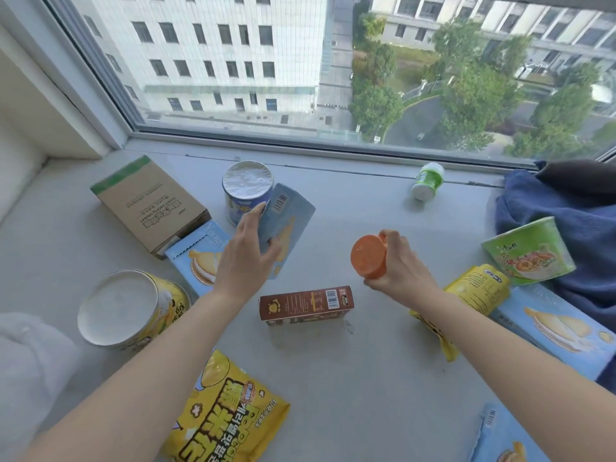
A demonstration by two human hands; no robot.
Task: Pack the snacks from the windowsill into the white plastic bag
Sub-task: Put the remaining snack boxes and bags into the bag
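Packing barely begun, by my reading: most snacks lie spread across grey windowsill. Left hand grips pale blue box at frame centre; right hand curls round orange container. Left to pack: brown box, yellow bag, tubs, noodle cup. White mass lower left, possibly plastic bag; blurred. High window above; blue cloth right.
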